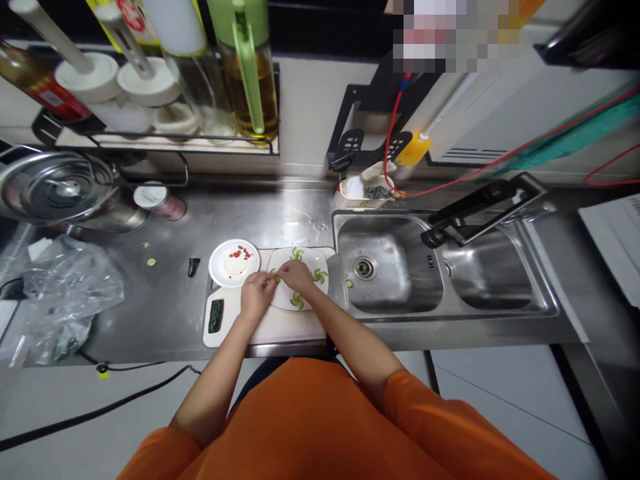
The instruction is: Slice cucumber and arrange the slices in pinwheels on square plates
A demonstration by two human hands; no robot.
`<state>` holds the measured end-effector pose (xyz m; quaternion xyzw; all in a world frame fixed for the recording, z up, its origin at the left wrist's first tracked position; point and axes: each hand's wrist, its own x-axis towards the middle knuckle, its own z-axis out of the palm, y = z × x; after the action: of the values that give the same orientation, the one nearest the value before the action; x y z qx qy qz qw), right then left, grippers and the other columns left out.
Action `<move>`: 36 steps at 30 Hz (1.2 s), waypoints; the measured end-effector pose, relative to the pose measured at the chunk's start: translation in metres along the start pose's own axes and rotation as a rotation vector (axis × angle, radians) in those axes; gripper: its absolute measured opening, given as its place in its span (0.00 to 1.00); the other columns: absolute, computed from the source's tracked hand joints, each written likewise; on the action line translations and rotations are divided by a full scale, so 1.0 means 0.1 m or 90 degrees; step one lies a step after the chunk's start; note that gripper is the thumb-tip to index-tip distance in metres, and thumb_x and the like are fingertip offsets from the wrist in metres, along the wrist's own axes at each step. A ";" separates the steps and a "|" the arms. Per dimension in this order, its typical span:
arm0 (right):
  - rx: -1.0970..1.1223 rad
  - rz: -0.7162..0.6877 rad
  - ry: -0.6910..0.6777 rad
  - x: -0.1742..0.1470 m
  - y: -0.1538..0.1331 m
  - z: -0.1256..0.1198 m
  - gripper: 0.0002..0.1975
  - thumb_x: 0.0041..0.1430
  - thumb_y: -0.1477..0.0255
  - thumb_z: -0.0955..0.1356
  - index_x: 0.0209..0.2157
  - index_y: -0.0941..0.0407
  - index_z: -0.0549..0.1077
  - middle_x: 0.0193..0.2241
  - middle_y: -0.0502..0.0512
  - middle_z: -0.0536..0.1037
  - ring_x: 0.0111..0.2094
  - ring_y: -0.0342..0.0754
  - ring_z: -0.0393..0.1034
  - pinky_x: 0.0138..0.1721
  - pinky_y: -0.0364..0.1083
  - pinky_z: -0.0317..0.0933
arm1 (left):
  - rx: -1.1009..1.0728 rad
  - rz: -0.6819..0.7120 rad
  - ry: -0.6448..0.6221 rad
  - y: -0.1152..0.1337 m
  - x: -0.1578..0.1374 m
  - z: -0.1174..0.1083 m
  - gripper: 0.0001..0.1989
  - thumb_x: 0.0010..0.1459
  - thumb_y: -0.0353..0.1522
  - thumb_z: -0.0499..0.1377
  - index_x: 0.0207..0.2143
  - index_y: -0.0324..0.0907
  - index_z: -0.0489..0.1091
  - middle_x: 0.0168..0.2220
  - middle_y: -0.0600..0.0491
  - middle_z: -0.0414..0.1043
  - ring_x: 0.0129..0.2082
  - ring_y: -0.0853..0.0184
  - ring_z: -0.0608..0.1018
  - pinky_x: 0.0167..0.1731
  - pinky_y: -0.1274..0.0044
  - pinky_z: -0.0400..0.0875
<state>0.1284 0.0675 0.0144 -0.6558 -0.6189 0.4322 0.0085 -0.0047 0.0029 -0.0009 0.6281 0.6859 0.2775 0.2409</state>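
Observation:
My left hand [256,295] is closed at the left rim of a white plate [306,275], with a bit of green cucumber slice showing at its fingers. My right hand [296,276] reaches over the plate, fingertips pinched beside the left hand; what they pinch is hidden. Green cucumber slices [274,273] lie right at the fingertips. Fanned cucumber slices form pinwheels on the plate: one at the top [297,254], one at the right [320,275], one at the bottom [297,301]. The plate rests on a pale cutting board [240,327].
A small white plate with red pieces [234,263] overlaps the board's upper left. A cucumber chunk [216,316] lies on the board, a cucumber end [193,267] on the counter. The sink [390,267] is at right, a plastic bag [70,287] and pot [65,187] at left.

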 end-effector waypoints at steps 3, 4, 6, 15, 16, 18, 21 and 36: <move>-0.006 -0.001 -0.005 0.02 0.00 0.00 0.08 0.52 0.66 0.67 0.28 0.51 0.78 0.29 0.49 0.79 0.34 0.47 0.70 0.29 0.42 0.57 | -0.002 -0.011 0.003 -0.01 0.01 0.01 0.08 0.55 0.34 0.56 0.30 0.43 0.74 0.32 0.50 0.75 0.35 0.65 0.74 0.40 0.74 0.67; -0.012 -0.002 -0.004 0.02 0.01 -0.01 0.08 0.53 0.66 0.66 0.29 0.51 0.78 0.30 0.49 0.79 0.35 0.48 0.70 0.30 0.42 0.57 | -0.003 -0.016 0.005 -0.02 0.01 0.02 0.08 0.55 0.34 0.56 0.29 0.43 0.74 0.32 0.50 0.75 0.35 0.65 0.74 0.40 0.74 0.67; -0.026 -0.008 0.012 0.01 0.02 -0.01 0.09 0.55 0.67 0.65 0.30 0.50 0.78 0.33 0.48 0.79 0.37 0.48 0.69 0.32 0.42 0.58 | 0.002 -0.029 0.006 -0.03 0.01 0.03 0.08 0.55 0.34 0.56 0.29 0.43 0.75 0.32 0.50 0.75 0.34 0.65 0.74 0.40 0.74 0.67; -0.031 -0.056 0.045 -0.06 0.06 0.03 0.12 0.55 0.72 0.64 0.35 0.46 0.78 0.38 0.46 0.79 0.47 0.54 0.62 0.40 0.47 0.58 | 0.025 -0.044 0.000 -0.05 0.03 0.07 0.08 0.54 0.34 0.57 0.28 0.43 0.75 0.31 0.49 0.75 0.33 0.64 0.74 0.39 0.73 0.67; -0.027 -0.055 0.043 -0.06 0.06 0.03 0.12 0.55 0.72 0.64 0.35 0.46 0.78 0.38 0.46 0.79 0.47 0.54 0.62 0.40 0.47 0.58 | 0.026 -0.044 0.000 -0.05 0.03 0.07 0.08 0.54 0.34 0.57 0.28 0.43 0.75 0.31 0.49 0.75 0.33 0.64 0.74 0.39 0.73 0.66; -0.025 -0.056 0.041 -0.07 0.06 0.03 0.12 0.55 0.72 0.64 0.35 0.46 0.79 0.37 0.47 0.79 0.48 0.55 0.61 0.40 0.47 0.58 | 0.030 -0.045 -0.001 -0.04 0.04 0.07 0.09 0.54 0.34 0.56 0.27 0.43 0.75 0.31 0.49 0.75 0.33 0.64 0.74 0.39 0.73 0.66; -0.036 -0.061 0.040 -0.07 0.05 0.04 0.12 0.55 0.72 0.64 0.34 0.46 0.78 0.37 0.47 0.78 0.48 0.54 0.61 0.40 0.47 0.58 | 0.038 -0.049 -0.005 -0.03 0.05 0.07 0.09 0.54 0.35 0.56 0.27 0.43 0.75 0.30 0.50 0.75 0.33 0.64 0.74 0.39 0.73 0.66; -0.042 -0.078 0.045 -0.09 0.06 0.06 0.12 0.54 0.72 0.64 0.34 0.47 0.79 0.37 0.50 0.78 0.46 0.54 0.61 0.40 0.47 0.57 | 0.003 -0.044 -0.014 -0.07 0.02 0.05 0.09 0.53 0.34 0.57 0.32 0.43 0.76 0.33 0.49 0.77 0.35 0.64 0.75 0.41 0.74 0.67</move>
<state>0.1304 0.0558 0.0122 -0.6312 -0.6712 0.3869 0.0352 -0.0065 0.0049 -0.0088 0.6077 0.7050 0.2609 0.2562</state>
